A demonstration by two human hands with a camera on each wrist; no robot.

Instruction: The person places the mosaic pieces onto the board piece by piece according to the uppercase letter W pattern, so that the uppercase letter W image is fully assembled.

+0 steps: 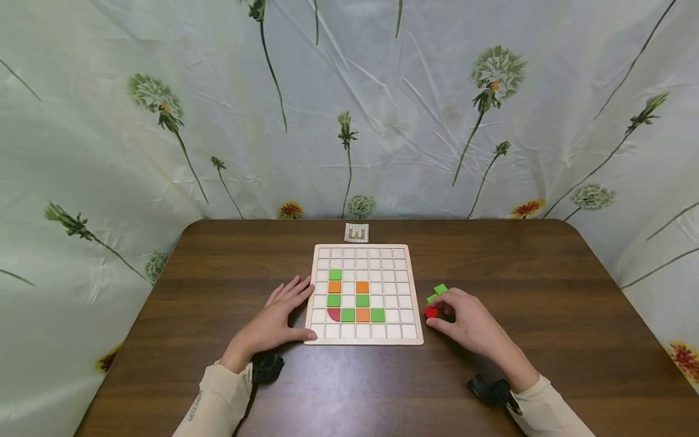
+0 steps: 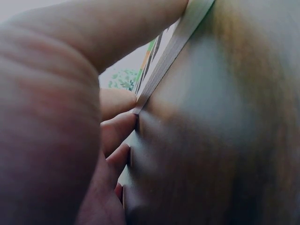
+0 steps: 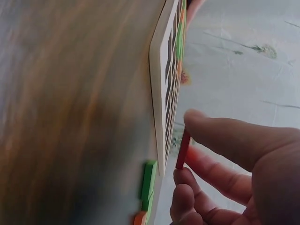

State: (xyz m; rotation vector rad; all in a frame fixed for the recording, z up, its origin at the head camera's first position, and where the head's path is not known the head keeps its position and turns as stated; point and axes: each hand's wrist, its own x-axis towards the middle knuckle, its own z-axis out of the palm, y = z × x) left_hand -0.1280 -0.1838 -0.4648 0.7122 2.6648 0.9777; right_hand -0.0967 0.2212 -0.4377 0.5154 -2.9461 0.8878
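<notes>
My right hand point(image 1: 471, 320) pinches a red tile point(image 3: 183, 151) between thumb and fingers, just off the right side of a wooden grid board point(image 1: 419, 328). In the right wrist view the tile stands on edge above the tabletop. Beside that hand lie green tiles point(image 1: 440, 289), and an orange tile point(image 3: 139, 218) shows at the bottom of the right wrist view. With fingers spread, my left hand point(image 1: 275, 318) rests at the board's left edge, its thumb on the near corner. Green, orange and dark red tiles sit in cells on the board's left and middle, including a rounded dark red piece point(image 1: 334, 314).
Behind the board lies a small card point(image 1: 357, 232) printed with a grid pattern. Everything rests on a dark brown wooden table point(image 1: 246, 255). A pale curtain point(image 1: 393, 109) with dandelion prints hangs beyond the table's back edge.
</notes>
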